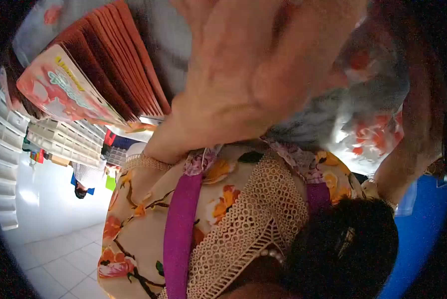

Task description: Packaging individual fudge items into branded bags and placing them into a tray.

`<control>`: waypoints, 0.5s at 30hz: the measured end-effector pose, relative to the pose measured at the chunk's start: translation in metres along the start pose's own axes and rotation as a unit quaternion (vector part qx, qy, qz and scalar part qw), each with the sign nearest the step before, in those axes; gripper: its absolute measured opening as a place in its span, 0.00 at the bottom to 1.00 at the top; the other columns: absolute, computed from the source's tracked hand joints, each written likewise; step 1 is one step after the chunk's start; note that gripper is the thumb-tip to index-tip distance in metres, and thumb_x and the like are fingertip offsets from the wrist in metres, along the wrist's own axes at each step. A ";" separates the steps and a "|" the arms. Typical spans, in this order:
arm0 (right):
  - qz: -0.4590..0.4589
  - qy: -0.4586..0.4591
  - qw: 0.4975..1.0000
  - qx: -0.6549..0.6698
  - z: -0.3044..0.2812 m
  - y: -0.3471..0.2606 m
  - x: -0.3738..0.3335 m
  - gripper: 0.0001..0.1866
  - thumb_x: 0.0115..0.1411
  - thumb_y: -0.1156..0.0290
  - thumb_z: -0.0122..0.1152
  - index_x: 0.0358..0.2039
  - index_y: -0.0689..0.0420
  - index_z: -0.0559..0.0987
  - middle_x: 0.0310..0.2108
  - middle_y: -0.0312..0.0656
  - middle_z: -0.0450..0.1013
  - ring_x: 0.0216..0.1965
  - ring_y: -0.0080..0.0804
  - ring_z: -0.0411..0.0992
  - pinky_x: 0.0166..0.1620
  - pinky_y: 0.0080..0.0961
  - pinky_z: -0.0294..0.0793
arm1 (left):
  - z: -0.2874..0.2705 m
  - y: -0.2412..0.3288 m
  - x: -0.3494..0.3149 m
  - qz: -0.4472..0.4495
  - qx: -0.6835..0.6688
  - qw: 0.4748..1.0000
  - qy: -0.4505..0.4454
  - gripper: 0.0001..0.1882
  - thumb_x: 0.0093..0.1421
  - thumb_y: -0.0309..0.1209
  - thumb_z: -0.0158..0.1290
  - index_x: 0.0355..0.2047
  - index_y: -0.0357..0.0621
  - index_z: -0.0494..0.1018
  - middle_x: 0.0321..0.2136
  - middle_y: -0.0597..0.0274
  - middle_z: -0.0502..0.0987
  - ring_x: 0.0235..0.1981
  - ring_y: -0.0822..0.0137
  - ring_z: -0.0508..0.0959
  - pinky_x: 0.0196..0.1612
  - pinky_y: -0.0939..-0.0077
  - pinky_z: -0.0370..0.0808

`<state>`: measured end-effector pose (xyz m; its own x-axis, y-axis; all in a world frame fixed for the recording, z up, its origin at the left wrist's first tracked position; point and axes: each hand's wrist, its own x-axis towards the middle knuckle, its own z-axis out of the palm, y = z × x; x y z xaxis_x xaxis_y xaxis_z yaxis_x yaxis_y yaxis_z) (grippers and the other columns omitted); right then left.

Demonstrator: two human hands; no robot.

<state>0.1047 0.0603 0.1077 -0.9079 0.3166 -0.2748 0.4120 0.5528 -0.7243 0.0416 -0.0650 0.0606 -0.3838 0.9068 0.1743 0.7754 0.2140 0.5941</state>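
Note:
My left hand (243, 74) fills the upper middle, large and blurred, its forearm coming out of a lace-edged sleeve. Its fingers run past the top edge, so what they hold, if anything, is hidden. Against its wrist side stands a stack of dark red-brown folded layers (116, 65) with a pink, flower-printed card cover (66, 87) at its front. Clear plastic wrapping with red flower prints (373, 134) spreads under and beyond the hand. At the right rim my right hand (407, 154) shows only as wrist and shaded side next to this plastic; its fingers cannot be made out.
White slotted plastic crates (66, 139) are stacked at the left, with more crates (1, 164) along the rim. A person in a light top (89, 172) appears upside down farther off. Pale floor tiles (64, 259) lie lower left. A blue surface (422, 224) is at right.

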 end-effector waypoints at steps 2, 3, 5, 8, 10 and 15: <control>0.032 -0.012 0.999 0.015 -0.015 0.010 -0.006 0.16 0.63 0.82 0.45 0.49 0.61 0.76 0.38 0.43 0.75 0.37 0.32 0.74 0.41 0.26 0.72 | -0.004 0.004 0.005 0.023 0.008 1.000 0.020 0.42 0.46 0.36 0.66 0.59 0.33 0.61 0.54 0.39 0.64 0.53 0.43 0.67 0.56 0.56 0.65; 0.045 -0.016 0.999 0.023 -0.022 0.003 -0.005 0.16 0.63 0.82 0.45 0.49 0.61 0.76 0.37 0.43 0.75 0.37 0.32 0.73 0.41 0.26 0.72 | -0.002 0.011 0.012 0.036 0.015 0.999 0.032 0.42 0.46 0.36 0.66 0.59 0.33 0.61 0.54 0.38 0.64 0.54 0.42 0.66 0.56 0.55 0.65; 0.070 -0.027 0.996 0.039 -0.041 0.012 -0.011 0.17 0.63 0.83 0.45 0.50 0.61 0.76 0.37 0.43 0.75 0.37 0.32 0.73 0.41 0.25 0.72 | 0.003 0.010 0.019 0.060 0.029 0.996 0.056 0.43 0.46 0.36 0.66 0.59 0.32 0.60 0.55 0.37 0.63 0.55 0.41 0.66 0.57 0.54 0.64; 0.105 -0.033 0.992 0.064 -0.055 0.023 -0.026 0.17 0.63 0.83 0.45 0.50 0.61 0.76 0.36 0.43 0.74 0.37 0.32 0.73 0.41 0.25 0.71 | 0.002 0.016 0.026 0.097 0.049 0.990 0.088 0.43 0.46 0.37 0.65 0.60 0.32 0.59 0.55 0.36 0.62 0.55 0.40 0.65 0.58 0.53 0.63; 0.114 -0.043 0.989 0.082 -0.052 0.016 -0.025 0.17 0.63 0.84 0.45 0.50 0.61 0.76 0.36 0.43 0.74 0.37 0.32 0.73 0.41 0.24 0.71 | -0.003 0.023 0.022 0.009 0.016 0.999 -0.049 0.47 0.48 0.36 0.64 0.62 0.29 0.52 0.59 0.31 0.55 0.61 0.33 0.55 0.62 0.46 0.54; 0.009 0.097 0.995 -0.038 -0.080 0.069 -0.044 0.19 0.61 0.84 0.44 0.51 0.60 0.76 0.39 0.46 0.74 0.39 0.35 0.72 0.42 0.25 0.69 | 0.025 0.022 0.049 0.088 -0.070 0.993 -0.022 0.49 0.49 0.38 0.63 0.64 0.29 0.48 0.60 0.33 0.55 0.62 0.35 0.54 0.64 0.46 0.51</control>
<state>0.1794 0.1464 0.1202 -0.8716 0.4652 -0.1547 0.4390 0.6002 -0.6686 0.0524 -0.0062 0.0624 -0.2229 0.9416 0.2525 0.7505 0.0004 0.6609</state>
